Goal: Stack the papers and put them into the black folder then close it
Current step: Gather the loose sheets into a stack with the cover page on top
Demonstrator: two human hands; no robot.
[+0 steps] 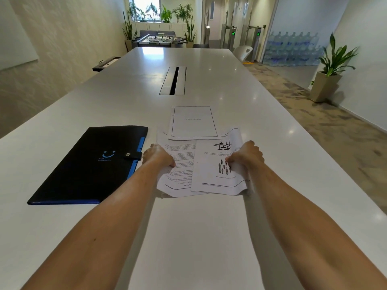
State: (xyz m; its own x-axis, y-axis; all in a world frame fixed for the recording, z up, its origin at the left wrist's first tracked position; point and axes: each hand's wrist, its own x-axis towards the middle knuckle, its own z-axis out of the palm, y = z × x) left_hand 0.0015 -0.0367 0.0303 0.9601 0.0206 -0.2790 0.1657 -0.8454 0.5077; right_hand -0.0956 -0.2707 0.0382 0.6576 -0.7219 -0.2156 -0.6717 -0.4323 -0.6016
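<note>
Several printed papers lie overlapped on the white table point(209, 237) in front of me. My left hand point(157, 155) grips the left edge of a text page point(180, 149). My right hand point(247, 155) grips the right side of a page with small figures point(211, 162), which lies over the text page. A framed title page point(193, 121) rests flat just beyond them, partly over the text page. The black folder point(92, 166) lies shut to the left, its snap strap fastened and a blue edge showing.
A cable slot with a metal lid point(173, 80) is set into the table beyond the papers. A potted plant point(328, 80) stands on the floor at the right. A chair point(244, 52) sits by the far right table edge.
</note>
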